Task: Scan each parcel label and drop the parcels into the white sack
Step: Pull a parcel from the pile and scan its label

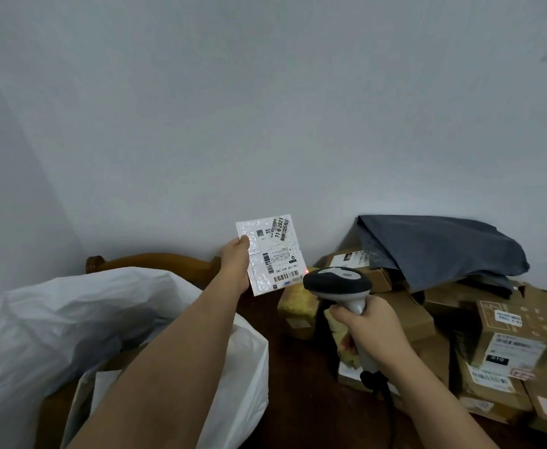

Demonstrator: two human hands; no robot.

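Note:
My left hand (235, 264) holds a small white padded parcel (270, 254) upright by its left edge, its printed label facing me. My right hand (367, 332) grips the handle of a grey and black barcode scanner (338, 283), whose head sits just right of and below the parcel. A red dot of light shows at the parcel's lower right corner. The white sack (71, 319) lies open at the lower left, under my left forearm, with pale parcels partly visible inside.
A heap of brown cardboard parcels (508, 351) fills the right side on a dark wooden surface (301, 393). A grey plastic mailer bag (437, 251) lies on top of the heap against the wall. A curved wooden rail (155, 264) stands behind the sack.

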